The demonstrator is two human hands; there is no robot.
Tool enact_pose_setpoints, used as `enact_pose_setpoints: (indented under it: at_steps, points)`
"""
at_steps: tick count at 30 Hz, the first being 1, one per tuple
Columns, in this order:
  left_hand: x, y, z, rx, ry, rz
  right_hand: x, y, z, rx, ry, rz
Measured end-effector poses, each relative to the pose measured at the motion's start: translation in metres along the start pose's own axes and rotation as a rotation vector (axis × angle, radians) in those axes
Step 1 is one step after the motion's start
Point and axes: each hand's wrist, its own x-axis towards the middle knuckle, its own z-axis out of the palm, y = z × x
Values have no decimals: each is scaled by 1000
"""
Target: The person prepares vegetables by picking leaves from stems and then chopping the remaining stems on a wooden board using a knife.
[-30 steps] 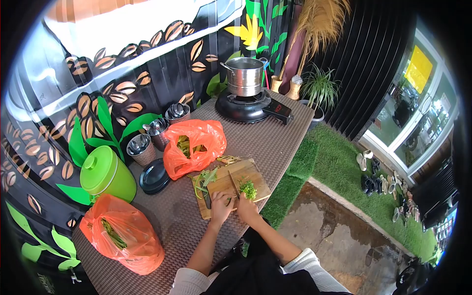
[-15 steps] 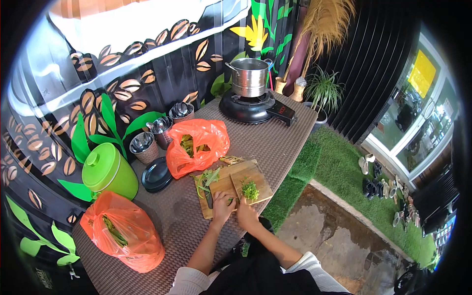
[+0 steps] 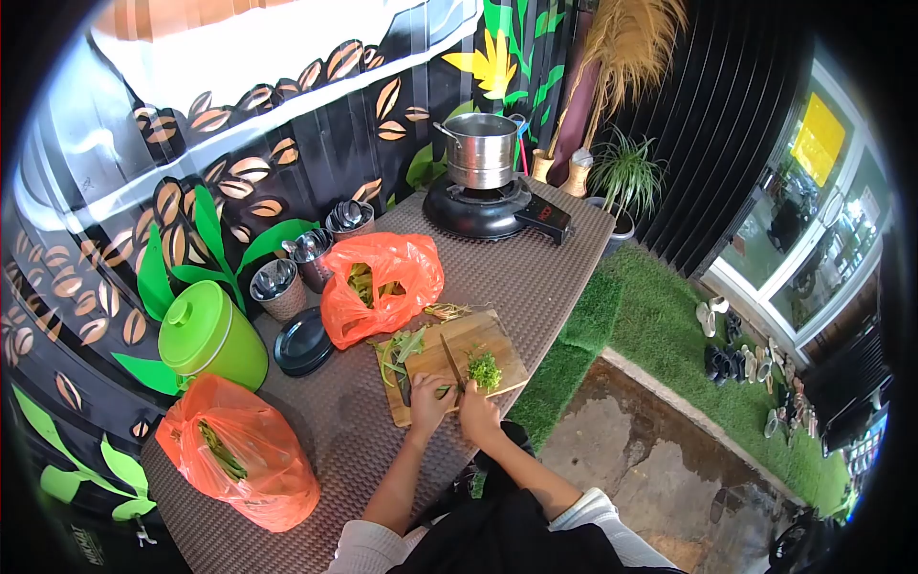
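A wooden cutting board [image 3: 495, 331] lies near the table's front edge. My right hand [image 3: 478, 417] is wrapped round the handle of a knife [image 3: 449, 355], whose blade points away from me across the board. Just left of the blade, my left hand [image 3: 429, 400] is closed on some green leaves [image 3: 443, 390], mostly hidden by the fingers. Finely chopped greens [image 3: 484, 371] sit in a small heap to the right of the knife. Longer leafy stems [image 3: 400, 352] rest over the board's left edge.
An orange plastic bag [image 3: 382, 287] of greens stands behind the board, another bag [image 3: 253, 469] at left. Nearby are a green lidded container [image 3: 212, 335], dark plates [image 3: 304, 342] and cups of cutlery [image 3: 278, 290]. A metal pot [image 3: 480, 153] sits on a portable stove [image 3: 478, 212].
The knife blade has swung slightly left at its tip, and my right hand has shifted a little. My left hand stays closed on the leaves.
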Motion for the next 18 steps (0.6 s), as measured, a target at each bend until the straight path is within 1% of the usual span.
enact_pose_setpoints:
  at_steps: [2, 4, 5, 7, 9, 12, 18]
  points:
    - [-1, -1, 1, -15, 6, 6, 6, 4, -6, -3, -8, -24]
    - [-2, -3, 3, -93, 3, -77, 7, 8, -12, -11, 4, -26]
    - [-2, -4, 4, -94, 4, -77, 7, 10, -15, -22, 15, -23]
    - [-2, -2, 6, -53, 21, -89, 7, 15, -17, -7, 32, -41]
    - [2, 1, 9, -24, 3, -87, 8, 16, -18, -10, -20, -67]
    - [6, 8, 12, 16, -14, -89, 6, 14, -19, -41, -14, -81]
    - [2, 14, 13, 77, 6, -67, -5, 10, -17, -77, -24, -75]
